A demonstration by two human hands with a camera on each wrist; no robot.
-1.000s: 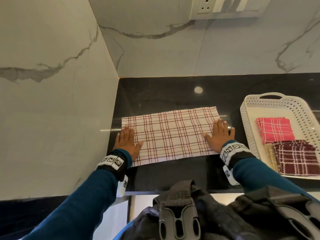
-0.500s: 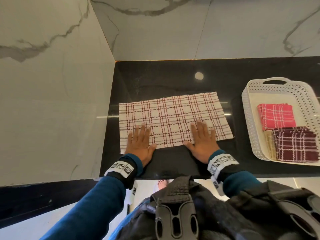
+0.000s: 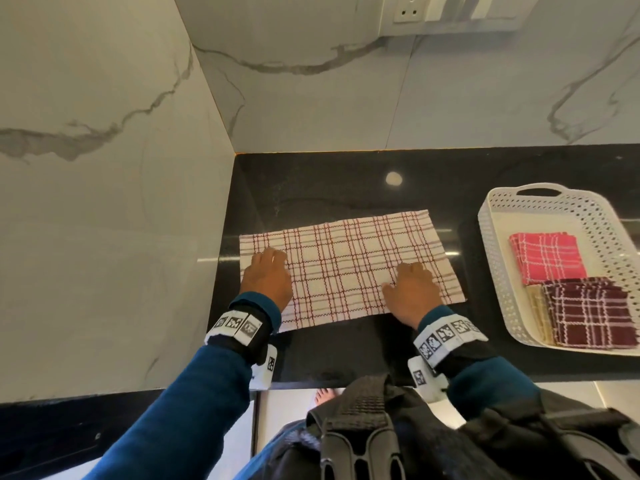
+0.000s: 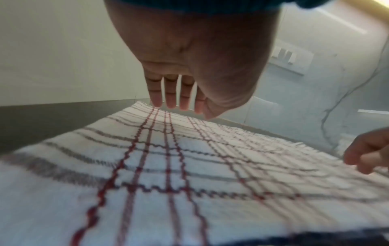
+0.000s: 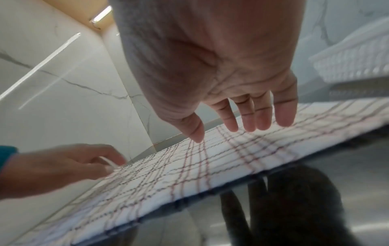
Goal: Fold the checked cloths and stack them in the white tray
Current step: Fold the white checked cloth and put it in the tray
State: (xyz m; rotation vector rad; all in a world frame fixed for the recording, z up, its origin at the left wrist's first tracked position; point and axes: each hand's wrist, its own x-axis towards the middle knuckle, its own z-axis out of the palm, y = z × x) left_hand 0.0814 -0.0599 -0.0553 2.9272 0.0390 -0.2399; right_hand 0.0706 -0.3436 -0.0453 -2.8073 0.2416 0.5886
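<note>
Fingers of our left hand (image 3: pixel 268 277) pinch the left edge of the white checked cloth (image 3: pixel 349 268) lying flat on the black table (image 3: pixel 346 188); our right hand (image 3: pixel 412 289) arches over it, fingers loosely spread, tips touching the fabric.

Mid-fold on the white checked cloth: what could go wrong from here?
1. The left hand pinches the white checked cloth at one spot on its left edge, so the fold may land skewed.
2. The right hand touches it only lightly, so it could slide on the glossy counter.
</note>
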